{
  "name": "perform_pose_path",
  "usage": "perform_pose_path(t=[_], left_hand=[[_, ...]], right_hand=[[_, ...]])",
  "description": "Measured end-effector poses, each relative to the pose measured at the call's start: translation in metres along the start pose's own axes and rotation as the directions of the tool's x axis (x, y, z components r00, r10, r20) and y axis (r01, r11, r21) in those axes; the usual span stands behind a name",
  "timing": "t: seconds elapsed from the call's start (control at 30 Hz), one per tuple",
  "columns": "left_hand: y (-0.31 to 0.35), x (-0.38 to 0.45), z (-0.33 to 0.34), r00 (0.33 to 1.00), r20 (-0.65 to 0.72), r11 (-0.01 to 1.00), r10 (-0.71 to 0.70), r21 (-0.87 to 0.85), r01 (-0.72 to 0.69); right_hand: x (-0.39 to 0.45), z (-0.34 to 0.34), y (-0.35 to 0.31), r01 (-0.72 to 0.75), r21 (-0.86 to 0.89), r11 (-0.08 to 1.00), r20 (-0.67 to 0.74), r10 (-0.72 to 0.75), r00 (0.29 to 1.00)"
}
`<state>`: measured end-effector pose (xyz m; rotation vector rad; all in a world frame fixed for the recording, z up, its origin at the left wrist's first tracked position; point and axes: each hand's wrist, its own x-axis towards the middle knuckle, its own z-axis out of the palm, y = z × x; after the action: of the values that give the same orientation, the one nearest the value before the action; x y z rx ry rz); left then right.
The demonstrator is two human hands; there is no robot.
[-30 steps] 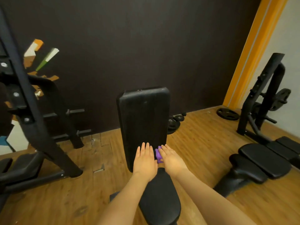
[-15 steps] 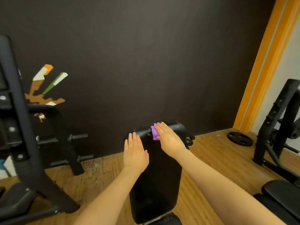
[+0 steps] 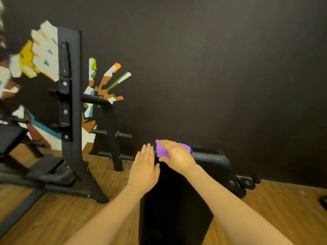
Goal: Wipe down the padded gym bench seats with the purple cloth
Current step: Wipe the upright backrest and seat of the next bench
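Observation:
The black padded backrest (image 3: 177,209) of the bench rises in the middle of the head view, its top edge near the dark wall. The purple cloth (image 3: 161,151) lies bunched over the pad's top left corner. My right hand (image 3: 178,154) lies flat over the cloth with straight fingers pointing left, pressing it onto the pad. My left hand (image 3: 144,169) is flat with straight fingers against the left side of the backrest, just below the cloth. The bench's seat is out of view.
A black steel rack (image 3: 70,103) with pegs stands on the wooden floor to the left, and another black pad (image 3: 10,137) sits at the far left. Small weight plates (image 3: 246,183) lie behind the bench by the wall.
Both hands have travelled from the bottom of the backrest up to its top. The right hand has slid the cloth left to the pad's top left corner. The view has swung left.

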<state>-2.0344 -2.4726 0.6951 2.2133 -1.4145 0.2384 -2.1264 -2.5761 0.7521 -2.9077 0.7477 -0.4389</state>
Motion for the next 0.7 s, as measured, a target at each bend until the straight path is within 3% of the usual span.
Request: perform_pose_path(t=[0.13, 0.27, 0.4, 0.47, 0.57, 0.7], left_hand=[[0.031, -0.005, 0.006, 0.986, -0.038, 0.987, -0.161, -0.024, 0.16], [0.046, 0.007, 0.002, 0.999, -0.04, 0.989, -0.031, 0.144, 0.037], [0.054, 0.01, 0.004, 1.0, -0.006, 0.983, -0.018, 0.182, 0.019], [0.052, 0.009, 0.006, 1.0, -0.001, 0.982, -0.015, 0.186, 0.015], [0.047, 0.009, 0.006, 1.0, -0.008, 0.984, 0.004, 0.178, -0.002], [0.043, 0.008, 0.006, 1.0, -0.008, 0.988, 0.029, 0.155, -0.027]], right_hand=[[-0.028, -0.008, 0.047, -0.025, 0.083, 0.996, -0.148, 0.037, 0.988], [-0.072, -0.022, 0.106, -0.088, 0.162, 0.983, -0.209, 0.122, 0.97], [-0.081, -0.026, 0.13, -0.126, 0.229, 0.965, -0.191, 0.171, 0.967], [-0.072, -0.031, 0.119, 0.011, 0.301, 0.954, -0.241, 0.065, 0.968], [-0.044, -0.038, 0.082, 0.295, 0.352, 0.888, -0.369, -0.158, 0.916], [-0.014, -0.032, 0.059, 0.246, 0.453, 0.857, -0.237, -0.151, 0.96]])
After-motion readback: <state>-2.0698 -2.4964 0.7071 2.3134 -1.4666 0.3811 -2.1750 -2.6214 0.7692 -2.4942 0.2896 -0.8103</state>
